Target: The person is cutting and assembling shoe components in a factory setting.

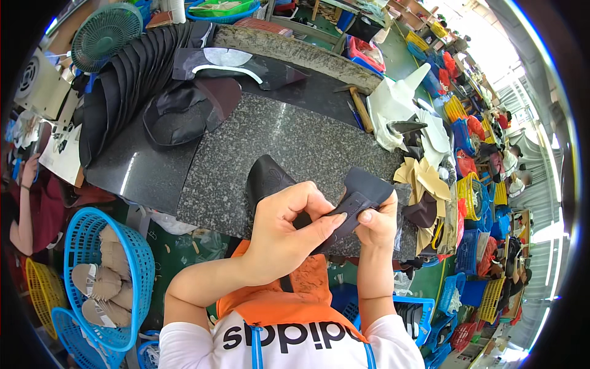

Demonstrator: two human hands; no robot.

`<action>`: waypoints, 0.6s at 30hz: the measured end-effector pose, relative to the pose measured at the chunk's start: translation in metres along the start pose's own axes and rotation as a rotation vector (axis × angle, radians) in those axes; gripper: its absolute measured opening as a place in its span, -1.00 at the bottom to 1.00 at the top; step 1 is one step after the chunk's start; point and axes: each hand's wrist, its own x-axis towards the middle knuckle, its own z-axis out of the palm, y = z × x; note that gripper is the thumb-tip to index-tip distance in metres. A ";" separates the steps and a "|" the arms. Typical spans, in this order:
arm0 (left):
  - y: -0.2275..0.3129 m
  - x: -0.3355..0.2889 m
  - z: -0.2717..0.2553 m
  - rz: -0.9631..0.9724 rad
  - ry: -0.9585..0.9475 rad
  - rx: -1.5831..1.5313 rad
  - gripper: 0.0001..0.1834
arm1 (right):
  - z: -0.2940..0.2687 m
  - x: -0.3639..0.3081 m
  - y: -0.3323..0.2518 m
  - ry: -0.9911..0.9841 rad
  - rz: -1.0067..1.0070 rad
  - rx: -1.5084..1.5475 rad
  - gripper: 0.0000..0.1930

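Note:
Both my hands are closed on a black leather shoe upper [362,189] above the grey speckled stone slab [239,132]. My left hand [286,224] pinches it, thumb pressed on its middle. My right hand [378,224] grips the right end, thumb on the near edge. Another black stretch of leather [268,177] shows beyond my left hand; whether it is the same piece is hidden. On the left part of the table lies a black upper with a brown flap [178,111], beside a long row of overlapped black uppers [120,86].
A wooden-handled hammer [361,109] lies at the far right, beside a white plastic container [393,98]. Tan cut pieces [424,181] pile along the right edge. A blue basket [144,270] of beige shoes stands at lower left. A green fan [106,38] is at upper left, with a person's arm [23,209] below.

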 end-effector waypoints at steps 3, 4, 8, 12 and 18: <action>0.002 0.002 -0.006 -0.017 -0.041 -0.024 -0.88 | 0.004 0.003 -0.004 0.063 0.015 -0.090 -0.53; 0.008 0.005 -0.006 -0.175 -0.048 -0.190 -0.88 | 0.007 0.005 -0.009 0.093 -0.008 -0.156 -0.54; 0.013 0.010 -0.019 -0.305 -0.089 -0.194 -0.83 | 0.011 0.017 -0.022 -0.038 -0.016 -0.317 -0.57; 0.024 0.020 -0.022 -0.375 -0.020 -0.381 -0.75 | 0.031 0.049 -0.049 -0.046 0.095 -0.577 -0.65; 0.067 0.088 -0.052 -0.030 -0.027 -0.068 -0.57 | 0.071 0.145 -0.087 -0.104 -0.404 -0.826 -0.64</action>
